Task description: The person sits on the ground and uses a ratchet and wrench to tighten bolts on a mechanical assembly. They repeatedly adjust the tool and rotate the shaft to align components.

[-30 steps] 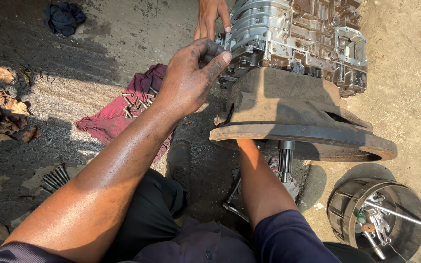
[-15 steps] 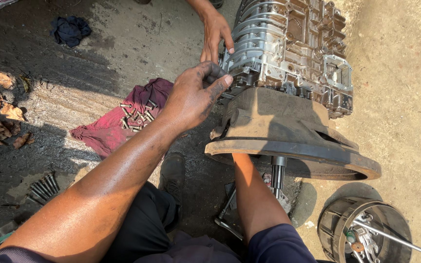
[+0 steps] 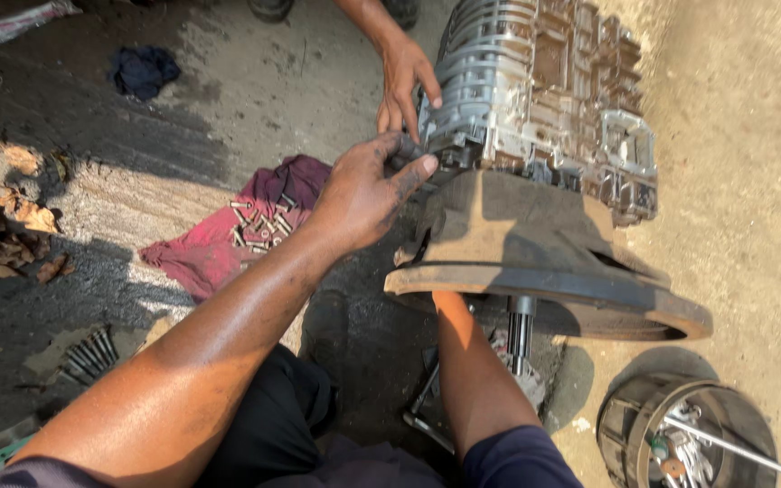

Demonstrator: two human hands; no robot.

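Gearbox housing [image 3: 535,108]: the left hand [image 3: 363,194] has stayed pinched on its edge, beside a co-worker's hand [image 3: 404,77]; right hand hidden, state unknown.

Our one head camera, steeply down and close over our left hand [image 3: 362,194] at the gearbox [image 3: 535,108].

**Yard floor, hard sun**

Bare concrete ground [image 3: 255,81], oil-dark at centre, sandy and pale to the right. Harsh daylight, sharp shadows. Dry leaves [image 3: 2,226] at left edge. Red rag [image 3: 228,244] (small bolts lying on it), dark cloth [image 3: 142,70] farther off.
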